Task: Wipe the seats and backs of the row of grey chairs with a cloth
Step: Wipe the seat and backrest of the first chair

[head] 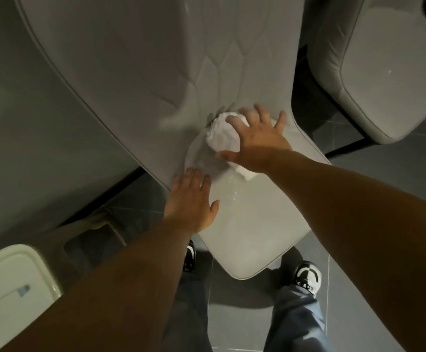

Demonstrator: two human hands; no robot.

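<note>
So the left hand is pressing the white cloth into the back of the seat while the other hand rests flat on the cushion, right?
Not quite: the head view shows the right hand pressing the white cloth; the left hand rests flat on the seat cushion.

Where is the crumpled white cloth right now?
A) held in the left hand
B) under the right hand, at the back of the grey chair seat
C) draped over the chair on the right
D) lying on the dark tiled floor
B: the right hand presses the crumpled white cloth where the grey chair seat meets its back; the left hand lies flat on the seat edge.
</note>
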